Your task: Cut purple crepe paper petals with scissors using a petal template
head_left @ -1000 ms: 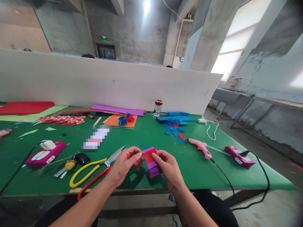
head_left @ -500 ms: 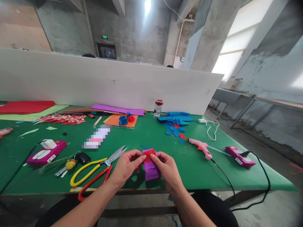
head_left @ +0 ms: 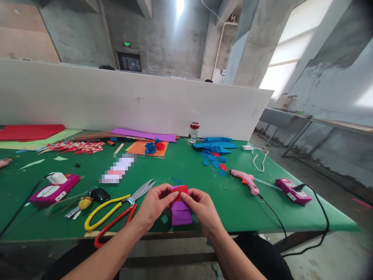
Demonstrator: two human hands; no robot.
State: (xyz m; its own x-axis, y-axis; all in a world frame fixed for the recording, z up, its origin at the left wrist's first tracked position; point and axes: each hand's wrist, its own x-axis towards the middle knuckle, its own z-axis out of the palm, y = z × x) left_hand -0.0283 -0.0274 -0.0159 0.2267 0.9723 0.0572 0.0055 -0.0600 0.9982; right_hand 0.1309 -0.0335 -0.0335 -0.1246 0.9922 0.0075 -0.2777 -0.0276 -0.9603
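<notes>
Near the table's front edge, my left hand (head_left: 159,202) and my right hand (head_left: 201,208) pinch a small red paper piece (head_left: 181,190) together with a strip of purple paper (head_left: 182,217). The red piece lies over the upper end of the purple strip, which hangs down between my hands and looks folded. Both thumbs press on the red piece from its two sides; the fingers behind it are partly hidden. Left of my left hand lie large scissors (head_left: 133,199) with one yellow and one red handle, blades apart.
A pink hot glue gun (head_left: 246,181) lies on the right beside a purple power strip (head_left: 293,192). Keys and a second purple power strip (head_left: 55,192) are left. Blue paper (head_left: 215,146), a glass jar (head_left: 193,134) and paper flowers (head_left: 154,146) stand before a white board (head_left: 145,101).
The red piece and purple strip have shifted slightly left in view and tilt less. Both hands keep their pinch on them. The whole scene has shifted a little left with the camera.
</notes>
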